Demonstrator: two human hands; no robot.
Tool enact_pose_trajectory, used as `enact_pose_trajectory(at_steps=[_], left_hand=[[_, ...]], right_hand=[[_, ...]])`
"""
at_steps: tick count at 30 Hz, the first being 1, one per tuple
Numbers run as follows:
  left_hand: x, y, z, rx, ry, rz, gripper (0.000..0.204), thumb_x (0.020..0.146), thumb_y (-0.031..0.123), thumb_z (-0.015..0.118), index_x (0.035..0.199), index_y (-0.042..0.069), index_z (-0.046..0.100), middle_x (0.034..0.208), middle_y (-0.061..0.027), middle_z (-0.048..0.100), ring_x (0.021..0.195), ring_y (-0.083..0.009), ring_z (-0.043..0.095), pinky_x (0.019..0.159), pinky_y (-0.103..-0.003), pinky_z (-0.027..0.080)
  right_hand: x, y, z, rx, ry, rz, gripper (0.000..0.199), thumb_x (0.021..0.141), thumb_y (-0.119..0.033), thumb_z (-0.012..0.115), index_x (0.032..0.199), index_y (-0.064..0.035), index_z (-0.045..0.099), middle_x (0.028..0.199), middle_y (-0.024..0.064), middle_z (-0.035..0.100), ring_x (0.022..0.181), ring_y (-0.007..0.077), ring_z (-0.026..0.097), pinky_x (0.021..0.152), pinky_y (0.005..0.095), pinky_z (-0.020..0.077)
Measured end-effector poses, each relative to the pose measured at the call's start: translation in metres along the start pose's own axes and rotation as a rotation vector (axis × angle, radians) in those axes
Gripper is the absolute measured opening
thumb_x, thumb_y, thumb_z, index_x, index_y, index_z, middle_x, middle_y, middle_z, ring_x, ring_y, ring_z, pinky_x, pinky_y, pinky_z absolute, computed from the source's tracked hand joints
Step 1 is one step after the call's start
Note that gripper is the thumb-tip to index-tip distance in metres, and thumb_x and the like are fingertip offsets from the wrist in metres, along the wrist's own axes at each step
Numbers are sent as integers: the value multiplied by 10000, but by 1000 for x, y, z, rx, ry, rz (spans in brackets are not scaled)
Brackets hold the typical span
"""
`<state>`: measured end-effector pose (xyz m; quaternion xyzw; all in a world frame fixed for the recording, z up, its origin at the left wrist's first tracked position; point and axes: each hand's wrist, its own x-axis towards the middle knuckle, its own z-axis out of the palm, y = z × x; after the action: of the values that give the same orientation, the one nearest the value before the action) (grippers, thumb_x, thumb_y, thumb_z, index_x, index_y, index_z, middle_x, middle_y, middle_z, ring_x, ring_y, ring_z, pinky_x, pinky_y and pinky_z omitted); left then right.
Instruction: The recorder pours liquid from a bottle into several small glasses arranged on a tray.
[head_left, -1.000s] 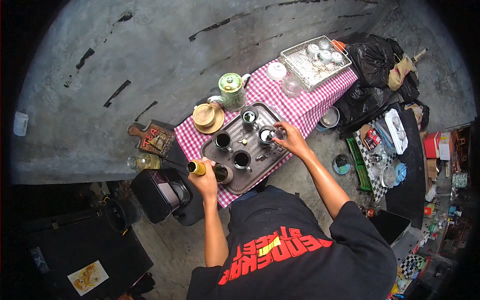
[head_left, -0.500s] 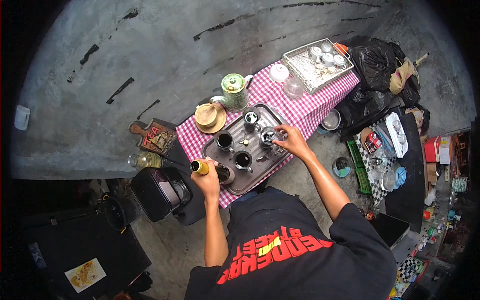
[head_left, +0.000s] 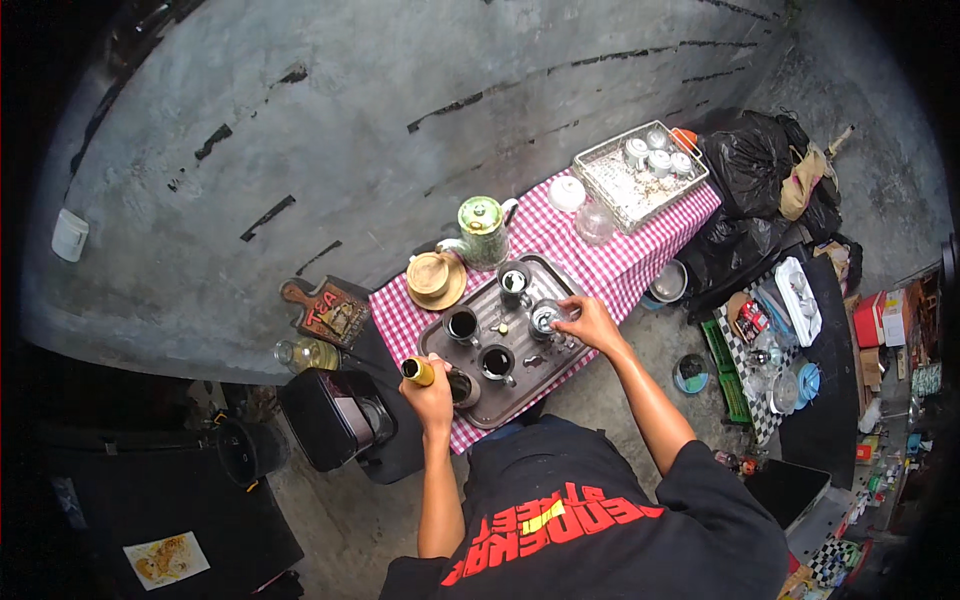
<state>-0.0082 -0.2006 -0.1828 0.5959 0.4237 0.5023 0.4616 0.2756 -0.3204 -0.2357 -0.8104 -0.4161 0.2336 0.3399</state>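
Note:
A brown tray (head_left: 560,372) carries several cups. My left hand (head_left: 430,400) is closed around a yellow cylinder (head_left: 417,371) with a dark end, at the tray's near left corner. A dark round vessel (head_left: 462,388) shows just right of those fingers; whether it joins the cylinder is hidden. With fingers pinched, my right hand (head_left: 592,324) grips the right side of a clear glass mug (head_left: 546,317). Left of that mug stand three glass mugs with dark contents: one at the back (head_left: 514,284), one at left (head_left: 461,326), one in front (head_left: 496,363).
Behind the tray are a green enamel pot (head_left: 484,235) and a straw-coloured cup on a saucer (head_left: 430,276). A wire-edged white tray (head_left: 625,195) holds several small cups on the checked cloth (head_left: 640,255). Left stand a black appliance (head_left: 325,420) and a glass jar (head_left: 305,355).
The whole view has shifted, so the table appears lower and slightly further right. Both hands keep their grips, and the mugs stay in place on the tray.

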Motion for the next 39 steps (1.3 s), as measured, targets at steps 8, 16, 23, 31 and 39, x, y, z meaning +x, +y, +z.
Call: enact_pose_trajectory(at_steps=[8, 16, 23, 31, 39], left_hand=[[1, 3, 2, 19, -5, -43, 199, 911, 36, 619, 725, -15, 568, 642, -78, 661, 611, -145, 651, 611, -308, 509], [3, 7, 1, 80, 7, 5, 226, 908, 54, 637, 702, -7, 565, 619, -74, 655, 585, -138, 642, 572, -300, 498], [2, 10, 1, 49, 9, -4, 230, 911, 59, 638, 698, -3, 578, 619, -73, 658, 581, -131, 638, 572, -297, 498], [2, 14, 0, 79, 17, 22, 219, 913, 48, 630, 707, -7, 581, 620, -74, 659, 575, -137, 639, 569, -295, 495], [4, 20, 1, 1, 15, 29, 209, 906, 24, 617, 704, -14, 580, 615, -75, 653, 569, -145, 637, 571, -299, 495]], right_hand=[[3, 2, 0, 29, 14, 37, 568, 672, -318, 885, 1059, 60, 711, 983, 190, 730, 897, 253, 707, 812, 355, 538], [5, -7, 1, 54, -43, 138, 543, 634, -333, 896, 1017, 17, 736, 947, 170, 730, 913, 279, 700, 845, 376, 524], [5, -1, 5, 115, 18, 2, 511, 648, -347, 901, 1012, -39, 717, 902, 113, 708, 830, 180, 657, 765, 339, 520], [-2, -3, 5, 324, 62, -62, 476, 667, -214, 886, 1053, -27, 678, 1001, 103, 692, 892, 182, 663, 791, 323, 537], [-15, -6, 2, 422, 77, -164, 465, 732, -117, 851, 1132, -23, 633, 1069, 77, 688, 1001, 154, 659, 881, 306, 530]])
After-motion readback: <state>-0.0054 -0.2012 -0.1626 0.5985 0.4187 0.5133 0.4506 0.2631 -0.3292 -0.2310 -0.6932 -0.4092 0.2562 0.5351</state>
